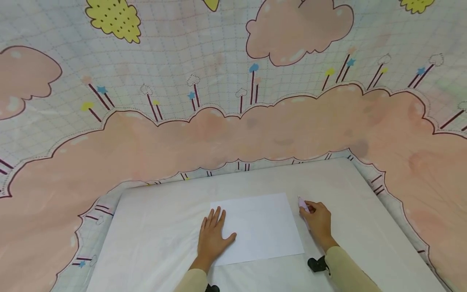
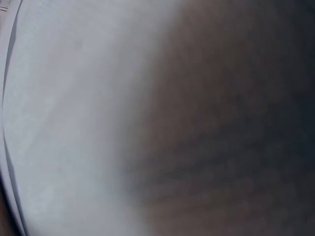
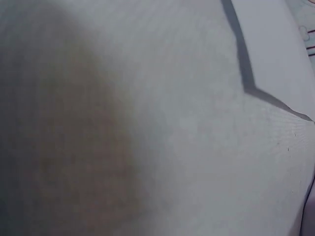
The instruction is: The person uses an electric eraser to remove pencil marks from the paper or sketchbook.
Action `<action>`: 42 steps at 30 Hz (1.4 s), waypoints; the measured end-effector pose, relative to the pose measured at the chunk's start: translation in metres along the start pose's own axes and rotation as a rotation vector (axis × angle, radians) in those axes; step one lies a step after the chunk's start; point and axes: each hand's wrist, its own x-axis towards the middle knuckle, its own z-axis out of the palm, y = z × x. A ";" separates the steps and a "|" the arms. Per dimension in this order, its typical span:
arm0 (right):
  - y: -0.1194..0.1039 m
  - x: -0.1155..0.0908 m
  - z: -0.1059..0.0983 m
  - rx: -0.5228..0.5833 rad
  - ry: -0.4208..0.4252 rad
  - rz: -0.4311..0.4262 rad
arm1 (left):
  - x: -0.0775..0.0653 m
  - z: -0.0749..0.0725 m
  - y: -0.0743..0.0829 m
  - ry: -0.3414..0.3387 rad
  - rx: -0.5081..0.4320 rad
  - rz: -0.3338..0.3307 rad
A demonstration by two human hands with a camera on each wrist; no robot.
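A blank white sheet of paper lies flat on the white-covered table. My left hand rests on the paper's left edge, fingers straight and slightly spread, thumb out over the sheet. Just off the paper's right edge, my right hand pinches a slim, pale lilac pen-like object between thumb and fingers. Its narrow end points away from me; its exact kind is too small to tell. In the left wrist view the hand is a dark blur. A brown blur fills the left of the right wrist view, beside a corner of the paper.
The table's white cover reaches out on both sides of the sheet. Behind and around the table hangs a cloth printed with clouds. A black wrist device sits at the right sleeve.
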 end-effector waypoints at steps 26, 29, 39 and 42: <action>-0.005 -0.004 0.002 0.003 -0.011 -0.022 | 0.002 -0.008 -0.004 -0.010 -0.048 -0.029; -0.005 -0.004 0.003 0.001 -0.015 -0.017 | 0.003 -0.009 -0.004 -0.012 -0.055 -0.030; -0.005 -0.003 -0.001 0.002 -0.044 -0.023 | 0.003 -0.009 -0.003 0.025 -0.078 -0.021; -0.005 -0.001 -0.004 -0.010 -0.044 -0.024 | 0.005 -0.010 -0.004 0.044 -0.088 -0.016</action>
